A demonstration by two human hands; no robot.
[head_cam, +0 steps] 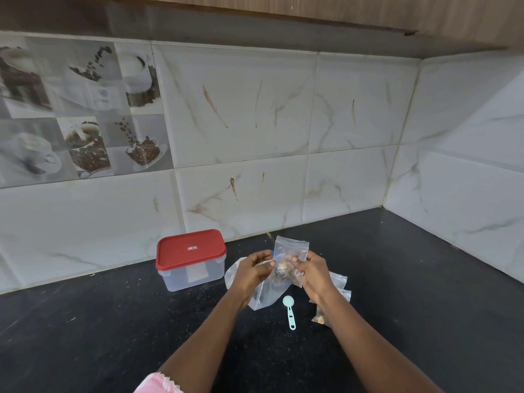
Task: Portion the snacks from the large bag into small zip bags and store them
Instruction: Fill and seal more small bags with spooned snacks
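Nearest on the dark table (pixel 113 321), a pale scoop (pixel 289 312) is lying beside filled bags (pixel 338 282), on the side toward the right edge. Just beyond, the left hand (pixel 253 269) and right hand (pixel 312 272) are each pinching the small zip bag (pixel 292 251), holding it upright above the large bag (pixel 265 296), snacks sitting low inside. Sealing well likely means pressing air out, then running each grip along the strip. A red-lidded box (pixel 192 259) is waiting by the back edge

Soft even light, dim under cabinet (pixel 283 12) — edges bowed, perhaps slightly blurred
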